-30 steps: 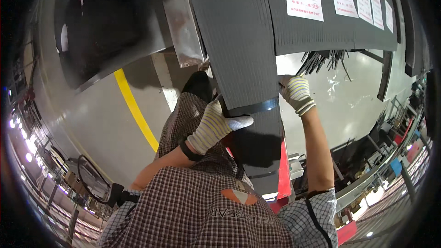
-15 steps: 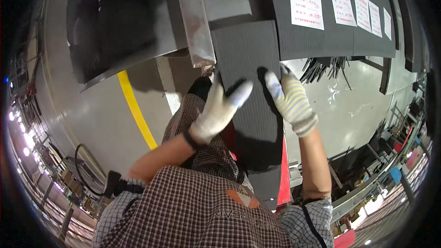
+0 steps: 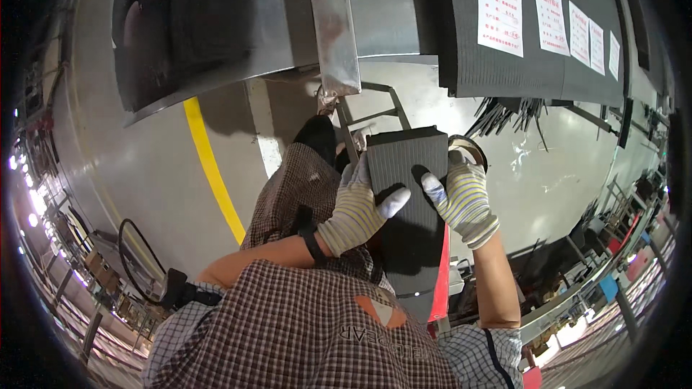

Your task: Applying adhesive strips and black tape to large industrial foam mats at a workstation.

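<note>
In front of my body lies a thick stack of long black ribbed strips (image 3: 411, 209). Its far end is squared off, and its near end runs down against my checked apron. My left hand (image 3: 364, 205), in a striped knit glove, grips the left side with the thumb resting on top. On the opposite side my right hand (image 3: 465, 198), gloved the same way, has its thumb on the top face too. The other fingers of both hands are mostly hidden along the sides. Something red (image 3: 441, 281) shows beneath the stack's right edge.
A metal table edge with an upright rusty metal bar (image 3: 333, 29) stands ahead. Black ribbed sheets (image 3: 533, 75) with white printed labels lie at far right, thin black offcuts (image 3: 510, 115) hanging below. A metal frame (image 3: 375, 112) and a round rim (image 3: 470, 151) sit beyond the stack.
The black stack has come off the table edge toward my body. Both hands have moved nearer to me and closed on its sides; the left was lifted and blurred before.
</note>
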`<move>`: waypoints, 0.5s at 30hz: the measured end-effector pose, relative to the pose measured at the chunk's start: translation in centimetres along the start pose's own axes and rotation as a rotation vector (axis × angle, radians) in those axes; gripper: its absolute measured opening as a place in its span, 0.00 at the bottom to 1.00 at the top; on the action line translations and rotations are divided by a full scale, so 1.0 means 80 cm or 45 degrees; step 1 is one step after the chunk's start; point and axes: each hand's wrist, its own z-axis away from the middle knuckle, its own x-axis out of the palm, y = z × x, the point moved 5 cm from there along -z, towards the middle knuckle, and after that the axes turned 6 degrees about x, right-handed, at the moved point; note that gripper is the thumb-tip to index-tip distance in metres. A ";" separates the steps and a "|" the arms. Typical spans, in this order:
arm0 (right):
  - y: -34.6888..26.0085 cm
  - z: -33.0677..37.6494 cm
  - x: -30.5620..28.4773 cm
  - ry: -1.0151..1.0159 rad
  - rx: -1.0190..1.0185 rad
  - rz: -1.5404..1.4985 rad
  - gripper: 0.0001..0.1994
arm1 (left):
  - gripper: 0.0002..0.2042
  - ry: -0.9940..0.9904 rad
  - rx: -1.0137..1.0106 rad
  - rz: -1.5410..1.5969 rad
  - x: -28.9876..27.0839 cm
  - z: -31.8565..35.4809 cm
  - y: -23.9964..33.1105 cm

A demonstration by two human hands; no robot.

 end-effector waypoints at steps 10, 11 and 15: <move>0.006 0.013 -0.019 0.049 -0.150 0.073 0.42 | 0.44 0.222 -0.006 0.948 -0.048 0.012 0.000; 0.010 0.022 -0.025 0.088 -0.077 0.148 0.40 | 0.41 0.175 -0.110 0.954 -0.056 0.023 -0.004; 0.021 0.081 -0.016 -0.013 0.169 0.001 0.34 | 0.34 -0.656 -0.728 0.952 -0.027 0.085 -0.008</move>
